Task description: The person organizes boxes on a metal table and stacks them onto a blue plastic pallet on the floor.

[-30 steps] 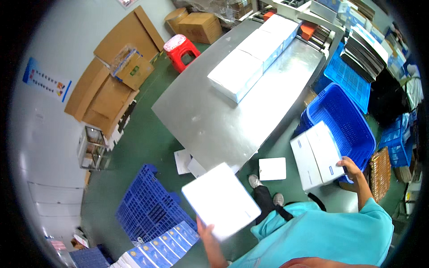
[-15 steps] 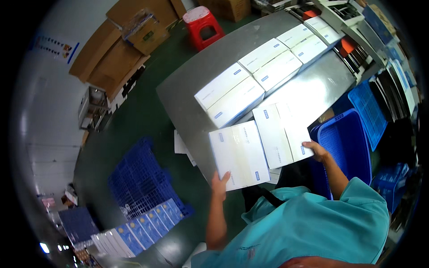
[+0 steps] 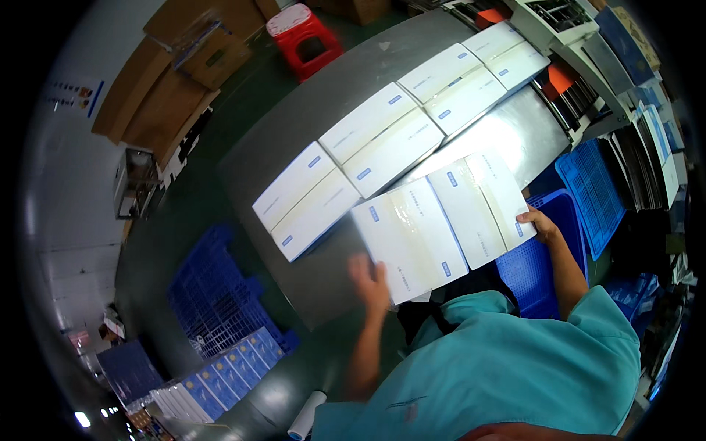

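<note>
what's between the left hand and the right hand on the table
In the head view, two white flat boxes lie side by side between the left hand and the right hand, on the metal table.

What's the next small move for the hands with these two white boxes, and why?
Probably slide the two near white boxes forward until they meet the row of white boxes on the metal table. The near pair overhangs the table's front edge, the right hand holds its right end, and the left hand is at its near-left corner, blurred.
</note>
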`<control>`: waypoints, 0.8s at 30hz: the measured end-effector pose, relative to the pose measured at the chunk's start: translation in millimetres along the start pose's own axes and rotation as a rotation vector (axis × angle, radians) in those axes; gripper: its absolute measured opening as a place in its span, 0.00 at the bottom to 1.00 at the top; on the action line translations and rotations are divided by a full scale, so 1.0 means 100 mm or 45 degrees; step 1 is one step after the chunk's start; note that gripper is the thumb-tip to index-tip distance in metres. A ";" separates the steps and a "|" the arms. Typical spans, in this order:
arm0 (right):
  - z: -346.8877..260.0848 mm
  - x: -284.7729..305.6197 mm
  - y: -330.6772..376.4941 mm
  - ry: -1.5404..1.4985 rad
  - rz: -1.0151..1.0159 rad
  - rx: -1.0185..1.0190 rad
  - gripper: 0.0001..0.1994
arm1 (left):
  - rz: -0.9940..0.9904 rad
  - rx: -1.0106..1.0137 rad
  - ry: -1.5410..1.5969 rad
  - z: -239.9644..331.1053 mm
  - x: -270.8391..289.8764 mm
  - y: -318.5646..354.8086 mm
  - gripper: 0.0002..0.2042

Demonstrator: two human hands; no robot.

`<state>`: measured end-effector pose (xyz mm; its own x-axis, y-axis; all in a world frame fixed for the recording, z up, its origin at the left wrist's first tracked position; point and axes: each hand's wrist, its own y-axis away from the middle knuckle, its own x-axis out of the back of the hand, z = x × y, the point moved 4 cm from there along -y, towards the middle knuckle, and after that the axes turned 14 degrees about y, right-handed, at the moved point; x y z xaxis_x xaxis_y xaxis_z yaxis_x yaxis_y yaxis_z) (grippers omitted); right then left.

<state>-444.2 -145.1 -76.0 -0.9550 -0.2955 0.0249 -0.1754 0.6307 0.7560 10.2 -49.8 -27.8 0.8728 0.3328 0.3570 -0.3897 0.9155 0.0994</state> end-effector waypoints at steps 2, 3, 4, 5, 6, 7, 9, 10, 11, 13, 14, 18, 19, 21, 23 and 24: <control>0.00 -0.04 0.04 0.016 0.078 -0.072 0.50 | 0.134 -0.384 -0.306 0.24 0.34 -0.66 0.24; 0.00 -0.01 0.04 0.018 0.097 -0.080 0.50 | 0.191 -0.540 -0.449 0.30 0.48 -1.10 0.25; -0.06 -0.05 0.01 0.023 0.094 -0.075 0.50 | 0.201 -0.691 -0.594 0.42 0.63 -1.52 0.30; -0.24 -0.16 0.07 0.026 0.037 -0.013 0.51 | 0.198 -0.675 -0.820 0.46 0.73 -1.90 0.33; -0.30 -0.19 0.08 0.053 0.043 -0.037 0.51 | 0.188 -0.654 -1.045 0.47 0.80 -2.18 0.36; -0.36 -0.20 0.09 0.087 0.041 -0.068 0.51 | 0.095 -0.511 -1.042 0.39 0.92 -2.36 0.37; -0.34 -0.16 0.10 0.177 0.076 -0.062 0.49 | -0.105 -0.212 -1.018 0.22 0.97 -2.51 0.41; -0.30 -0.13 0.09 0.206 0.107 -0.060 0.49 | -0.100 -0.145 -1.011 0.13 1.01 -2.43 0.42; -0.25 -0.11 0.08 0.222 0.133 -0.060 0.48 | -0.099 -0.081 -1.016 0.10 1.08 -2.32 0.42; -0.23 -0.05 0.03 0.221 0.167 -0.027 0.48 | -0.124 -0.015 -1.007 0.01 1.28 -2.02 0.44; -0.23 -0.06 -0.01 0.196 0.169 0.002 0.48 | -0.159 0.002 -0.927 -0.13 1.45 -1.76 0.45; -0.39 -0.21 -0.08 0.129 0.032 -0.044 0.48 | 0.016 0.108 -0.681 -0.46 1.73 -0.66 0.44; -0.41 -0.25 -0.10 0.047 -0.025 0.044 0.48 | 0.042 0.178 -0.619 -0.45 1.69 -0.49 0.44; -0.27 -0.19 -0.19 0.024 0.040 0.106 0.48 | 0.056 0.288 -0.558 -0.23 1.53 -0.24 0.43; -0.24 -0.18 -0.23 -0.051 -0.006 0.128 0.47 | 0.134 0.355 -0.538 -0.16 1.38 -0.06 0.41; -0.28 -0.21 -0.20 -0.059 -0.061 0.116 0.47 | 0.200 0.373 -0.547 -0.21 1.32 0.01 0.40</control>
<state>-413.7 -172.0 -73.3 -0.9546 -0.2949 -0.0417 -0.2402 0.6796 0.6932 131.1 -0.3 -0.6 0.6228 0.2818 0.7298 -0.6249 0.7405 0.2473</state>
